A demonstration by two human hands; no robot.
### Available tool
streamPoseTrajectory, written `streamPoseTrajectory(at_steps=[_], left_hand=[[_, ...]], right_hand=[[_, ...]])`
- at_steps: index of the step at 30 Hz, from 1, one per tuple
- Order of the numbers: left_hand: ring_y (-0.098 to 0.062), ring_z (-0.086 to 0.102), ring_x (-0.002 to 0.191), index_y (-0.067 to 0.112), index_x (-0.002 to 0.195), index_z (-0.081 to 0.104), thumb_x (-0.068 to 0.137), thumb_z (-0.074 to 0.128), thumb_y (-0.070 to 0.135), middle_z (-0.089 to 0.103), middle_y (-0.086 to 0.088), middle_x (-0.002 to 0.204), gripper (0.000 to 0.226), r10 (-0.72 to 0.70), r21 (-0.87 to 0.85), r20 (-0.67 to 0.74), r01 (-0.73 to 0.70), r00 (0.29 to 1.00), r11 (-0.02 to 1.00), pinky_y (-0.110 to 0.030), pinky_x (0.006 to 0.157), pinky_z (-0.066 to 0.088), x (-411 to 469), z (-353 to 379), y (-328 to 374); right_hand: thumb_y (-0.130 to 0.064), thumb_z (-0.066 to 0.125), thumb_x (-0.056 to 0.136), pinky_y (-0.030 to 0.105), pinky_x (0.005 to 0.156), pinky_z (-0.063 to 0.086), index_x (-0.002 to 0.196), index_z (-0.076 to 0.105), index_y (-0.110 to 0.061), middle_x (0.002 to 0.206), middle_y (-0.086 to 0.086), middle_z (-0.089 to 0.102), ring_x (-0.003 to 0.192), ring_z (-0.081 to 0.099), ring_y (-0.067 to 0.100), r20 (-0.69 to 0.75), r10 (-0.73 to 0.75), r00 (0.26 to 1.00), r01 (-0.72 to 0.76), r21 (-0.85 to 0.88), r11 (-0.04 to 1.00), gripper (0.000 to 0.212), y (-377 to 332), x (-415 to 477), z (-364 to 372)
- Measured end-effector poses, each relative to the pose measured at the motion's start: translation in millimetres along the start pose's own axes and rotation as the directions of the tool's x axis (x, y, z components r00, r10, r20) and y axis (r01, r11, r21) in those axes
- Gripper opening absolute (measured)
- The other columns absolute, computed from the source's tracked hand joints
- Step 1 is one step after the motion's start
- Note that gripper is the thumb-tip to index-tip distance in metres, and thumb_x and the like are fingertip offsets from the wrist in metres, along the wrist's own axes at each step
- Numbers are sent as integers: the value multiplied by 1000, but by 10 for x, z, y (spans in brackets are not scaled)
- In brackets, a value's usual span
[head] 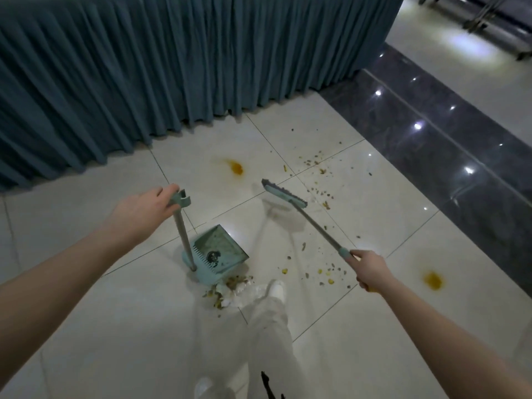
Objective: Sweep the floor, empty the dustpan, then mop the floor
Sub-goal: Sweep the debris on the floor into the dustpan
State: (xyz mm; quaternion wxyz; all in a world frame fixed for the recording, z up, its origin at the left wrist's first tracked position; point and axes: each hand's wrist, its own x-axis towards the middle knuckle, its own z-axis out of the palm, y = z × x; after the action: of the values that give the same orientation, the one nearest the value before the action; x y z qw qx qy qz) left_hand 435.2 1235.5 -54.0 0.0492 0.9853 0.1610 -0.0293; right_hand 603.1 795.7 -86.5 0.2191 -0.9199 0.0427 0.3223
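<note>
A teal dustpan (218, 251) stands on the pale tiled floor (95, 203) with its long grey handle upright. My left hand (144, 208) holds the handle's top clip. My right hand (370, 272) grips the end of a grey broom handle; the broom head (283, 197) hangs just above the floor, right of the dustpan. A pile of crumbs and white scraps (230, 290) lies at the pan's near edge. Loose crumbs (319, 194) are scattered to the right. Two orange stains mark the tiles, one stain (237, 168) beyond the pan, another stain (433, 280) at right.
A pleated teal table skirt (172, 59) runs across the back and left. A dark glossy tile strip (431, 133) crosses the right side. My leg in pale trousers and a white shoe (276, 289) stands beside the debris pile. Metal furniture legs (483, 15) show at top right.
</note>
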Motion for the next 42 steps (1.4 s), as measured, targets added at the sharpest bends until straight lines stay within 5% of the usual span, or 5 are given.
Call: streamPoseTrajectory(at_steps=[10,20,24,29,42], left_hand=[[-30,56,49,11,111,49,82,70,9,63,-17,83,35,93,-143,-71,-102,993,984,-38,45,50,1510,437,494],[-30,57,49,11,120,46,89,52,33,63,-14,90,38,164,23,52,-166,985,986,-39,41,51,2581,719,695],[-31,56,48,6,116,49,84,65,19,64,-19,90,38,185,-14,44,-184,982,983,-35,42,48,2850,648,885],[-30,56,45,10,116,49,88,52,34,65,-15,90,37,180,32,50,-181,982,983,-30,38,45,2874,580,970],[-23,53,46,11,119,48,89,60,26,64,-13,87,35,228,-26,14,-228,974,973,-31,37,46,2180,418,824]], right_hand=[[-31,45,101,21,39,40,120,62,-11,68,8,57,48,53,22,-50,-5,999,1,-71,997,33,-849,2663,-921],[-15,39,101,39,65,59,114,59,3,89,18,63,73,64,32,-31,-30,999,18,-320,947,30,-1508,4494,-1061],[-4,42,97,28,48,45,121,55,6,75,9,52,61,54,22,99,-5,995,45,-400,915,29,-1414,4491,-968],[-12,33,99,40,72,60,130,49,-12,97,13,60,85,64,28,116,-30,993,74,-392,917,35,-880,3924,-693],[-16,33,99,27,54,47,136,44,-27,97,6,58,70,55,17,245,64,967,71,-503,862,40,322,1614,-411]])
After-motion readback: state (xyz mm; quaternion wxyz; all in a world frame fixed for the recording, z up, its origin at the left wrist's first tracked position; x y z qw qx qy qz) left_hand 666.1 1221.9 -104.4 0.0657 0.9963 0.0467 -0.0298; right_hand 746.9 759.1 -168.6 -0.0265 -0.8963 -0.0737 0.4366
